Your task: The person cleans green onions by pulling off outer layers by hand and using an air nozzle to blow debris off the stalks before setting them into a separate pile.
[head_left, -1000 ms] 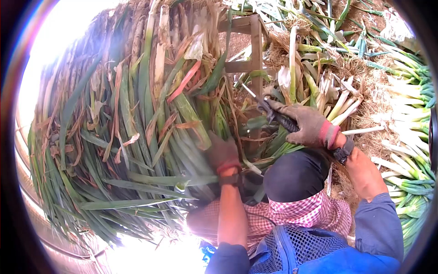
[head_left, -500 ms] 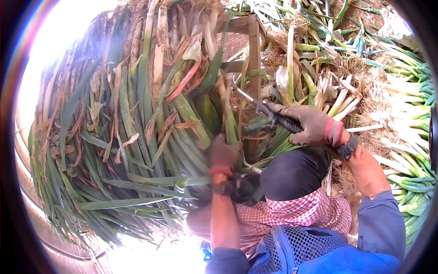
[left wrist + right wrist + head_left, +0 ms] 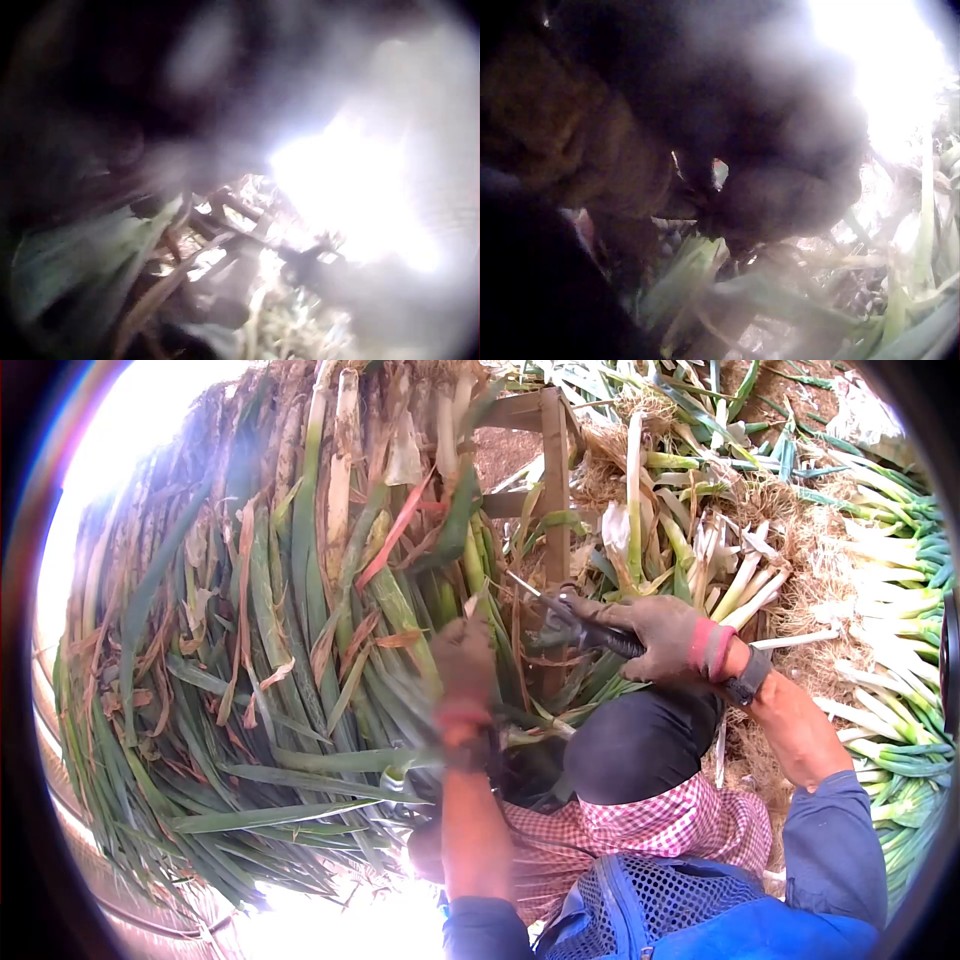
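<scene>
My gloved left hand (image 3: 465, 655) is blurred at the right side of a big stack of leeks (image 3: 270, 580), its back toward the head camera. A greenish-yellow leek stalk (image 3: 474, 560) rises just beyond its fingertips. The glove hides what lies under the fingers, so I cannot tell if they grip that stalk. My gloved right hand (image 3: 665, 635) grips a knife (image 3: 608, 638) by its black handle, the thin blade slanting up and left. In the left wrist view a broad green leaf (image 3: 82, 255) lies below the dark glove. Cut-looking greens (image 3: 682, 274) show beneath the right glove.
A wooden frame (image 3: 555, 490) stands between the stack and a heap of loose leeks (image 3: 740, 580) with dry roots. Rows of pale-stemmed leeks (image 3: 900, 690) lie along the right. A person's knee in dark cloth (image 3: 640, 745) is below the knife hand.
My left hand has shifted left and a little up across the stack's edge. The knife hand dipped slightly, then moved back left. The head view has shifted a little.
</scene>
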Available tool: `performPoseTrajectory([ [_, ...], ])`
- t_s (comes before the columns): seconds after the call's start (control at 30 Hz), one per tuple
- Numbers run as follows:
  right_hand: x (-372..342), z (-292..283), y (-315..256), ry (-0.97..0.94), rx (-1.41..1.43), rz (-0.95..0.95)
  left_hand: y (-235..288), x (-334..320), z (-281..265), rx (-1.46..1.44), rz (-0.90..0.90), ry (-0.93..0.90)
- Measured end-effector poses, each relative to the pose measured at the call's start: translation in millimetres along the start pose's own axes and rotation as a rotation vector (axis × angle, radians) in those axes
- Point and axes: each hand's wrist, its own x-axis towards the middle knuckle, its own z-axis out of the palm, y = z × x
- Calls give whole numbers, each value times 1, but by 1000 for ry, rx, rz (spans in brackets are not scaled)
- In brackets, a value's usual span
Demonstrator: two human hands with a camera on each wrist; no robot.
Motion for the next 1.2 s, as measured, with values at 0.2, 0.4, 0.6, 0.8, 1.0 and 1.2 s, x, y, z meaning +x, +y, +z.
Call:
performPoseTrajectory([
  [0.2,6,5,-2,11,-4,-1,138,41,-13,-624,-101,122],
  [0.4,20,10,-6,-30,-38,-5,179,64,-38,-1002,173,172],
  [0.6,23,12,-5,-33,62,-102,152,4,-10,-363,25,242],
  [0.8,38,-2,-28,-19,5,10,60,-39,24,-35,-104,242],
  [1.0,81,-13,-26,126,-77,93,21,-18,30,586,244,301],
  [1.2,132,-50,-36,206,-38,219,39,8,44,833,-36,187],
])
